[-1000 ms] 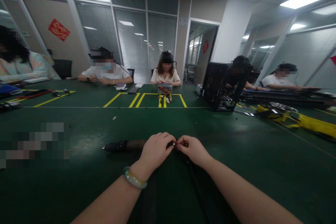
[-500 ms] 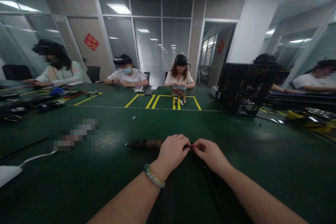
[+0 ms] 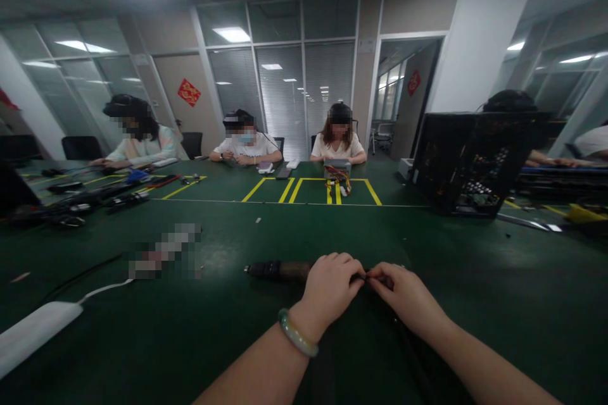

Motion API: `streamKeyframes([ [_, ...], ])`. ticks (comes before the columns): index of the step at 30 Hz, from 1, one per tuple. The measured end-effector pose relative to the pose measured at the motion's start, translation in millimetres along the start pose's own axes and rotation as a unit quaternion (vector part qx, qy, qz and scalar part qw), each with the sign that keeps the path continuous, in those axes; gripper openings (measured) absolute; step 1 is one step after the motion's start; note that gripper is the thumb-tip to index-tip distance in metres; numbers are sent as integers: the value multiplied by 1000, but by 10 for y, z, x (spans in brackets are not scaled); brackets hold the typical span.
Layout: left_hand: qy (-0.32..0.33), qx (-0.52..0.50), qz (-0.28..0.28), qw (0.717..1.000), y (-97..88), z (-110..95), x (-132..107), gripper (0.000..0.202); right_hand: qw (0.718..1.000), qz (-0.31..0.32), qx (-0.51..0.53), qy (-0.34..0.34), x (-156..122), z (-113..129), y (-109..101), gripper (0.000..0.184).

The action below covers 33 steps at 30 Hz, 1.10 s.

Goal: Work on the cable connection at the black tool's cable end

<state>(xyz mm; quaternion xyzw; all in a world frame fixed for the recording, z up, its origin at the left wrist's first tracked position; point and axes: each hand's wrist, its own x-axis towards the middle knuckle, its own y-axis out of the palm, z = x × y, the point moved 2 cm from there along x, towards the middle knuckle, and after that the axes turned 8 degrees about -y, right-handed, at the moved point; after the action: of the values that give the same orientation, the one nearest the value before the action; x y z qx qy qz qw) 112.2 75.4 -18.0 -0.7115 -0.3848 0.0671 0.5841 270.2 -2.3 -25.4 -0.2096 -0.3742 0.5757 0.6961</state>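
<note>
My left hand [image 3: 332,285], with a green bangle [image 3: 298,333] on its wrist, lies over the right end of a dark, cylindrical tool that looks like an electric screwdriver [image 3: 293,271]. The tool lies on its side, its narrow tip pointing left. Thumb and forefinger of my left hand pinch closed against my right hand [image 3: 403,291], whose fingertips are pinched too. Between them is something small and dark, mostly hidden. A black cord [image 3: 403,335] runs from under my right hand toward the lower right.
A white power strip [image 3: 42,332] and a blurred-out object [image 3: 166,250] lie left on the green table [image 3: 228,342]. Black cables [image 3: 71,205] lie farther left. A black computer case [image 3: 470,164] stands back right. Across sit several people, one behind a power supply [image 3: 338,169] with coloured wires.
The view has turned a little left, so everything sits farther right and slightly lower in the picture. Both hands keep their pinch beside the tool.
</note>
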Motion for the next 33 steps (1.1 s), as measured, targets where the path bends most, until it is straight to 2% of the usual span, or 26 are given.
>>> streamKeyframes([
  [19, 0, -12, -18, 1000, -2, -11, -16, 7, 999, 21, 42, 15, 1, -119, 76, 15],
  [25, 19, 17, -7, 1000, -2, -96, -22, 5, 996, 39, 72, 24, 2, -104, 63, 14],
  [29, 35, 31, 4, 999, -4, -140, -31, 9, 996, 40, 74, 20, -12, -75, 54, 27],
  [33, 37, 23, 7, 999, 0, -114, -17, 5, 997, 41, 70, 16, -11, -84, 69, 33],
])
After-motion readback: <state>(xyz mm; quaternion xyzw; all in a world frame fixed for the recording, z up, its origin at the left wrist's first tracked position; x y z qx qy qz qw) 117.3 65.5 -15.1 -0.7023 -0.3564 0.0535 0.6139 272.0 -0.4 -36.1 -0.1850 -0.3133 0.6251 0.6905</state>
